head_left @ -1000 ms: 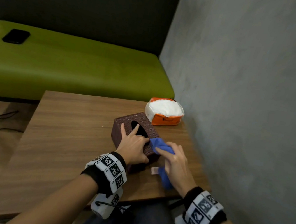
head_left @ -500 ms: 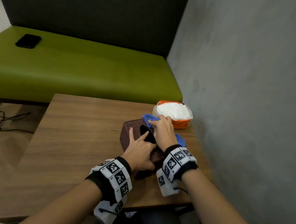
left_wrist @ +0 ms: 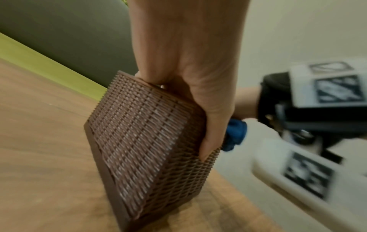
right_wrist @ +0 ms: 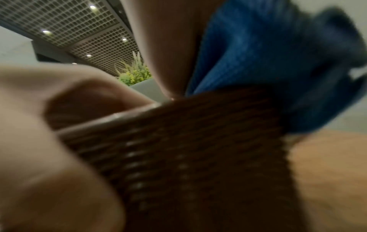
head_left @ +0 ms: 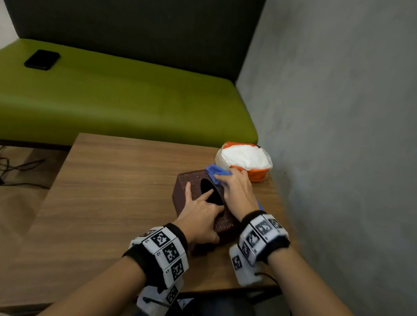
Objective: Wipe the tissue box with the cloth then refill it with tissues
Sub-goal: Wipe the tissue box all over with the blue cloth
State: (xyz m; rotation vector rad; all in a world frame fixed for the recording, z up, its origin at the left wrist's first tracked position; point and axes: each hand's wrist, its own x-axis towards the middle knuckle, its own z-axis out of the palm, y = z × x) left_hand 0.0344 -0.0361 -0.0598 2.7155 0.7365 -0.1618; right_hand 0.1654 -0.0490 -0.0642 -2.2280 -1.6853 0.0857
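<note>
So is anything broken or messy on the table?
Nothing looks broken or spilled. The brown tissue box sits flat on the table, steadied by the left hand, while the right hand wipes it with the blue cloth. The tissue pack waits behind, apparently already open.

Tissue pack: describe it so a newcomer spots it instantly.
On the wooden table, look to the far corner beside the grey wall. The tissue pack sits there, just beyond the brown woven tissue box. It is the only white, orange-edged bundle.
</note>
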